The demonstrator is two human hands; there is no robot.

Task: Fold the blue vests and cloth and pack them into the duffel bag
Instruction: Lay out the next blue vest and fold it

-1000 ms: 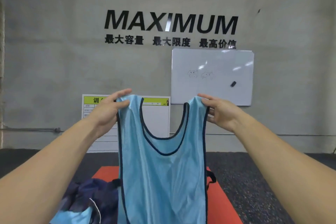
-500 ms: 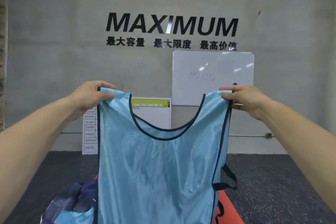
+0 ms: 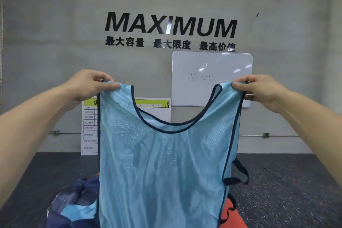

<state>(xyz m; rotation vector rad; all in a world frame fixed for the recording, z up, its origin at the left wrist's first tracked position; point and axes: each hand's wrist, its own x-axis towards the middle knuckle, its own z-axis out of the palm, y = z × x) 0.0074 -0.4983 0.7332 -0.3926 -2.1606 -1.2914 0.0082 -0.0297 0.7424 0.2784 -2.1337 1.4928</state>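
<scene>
Your left hand (image 3: 88,85) and right hand (image 3: 259,89) each pinch a shoulder of the blue vest (image 3: 162,163), now pulled wider apart than a second ago, so it hangs flat and spread, ready to fold. Below it, lower left, lies the dark duffel bag (image 3: 77,196) with blue cloth (image 3: 79,211) inside, on the orange mat (image 3: 233,216). Beyond, the whiteboard (image 3: 212,79) hangs on the wall.

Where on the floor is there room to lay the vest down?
Bare dark floor lies right of the vest, and more left of the bag. The bag's spot is crowded. The orange mat is mostly hidden.
</scene>
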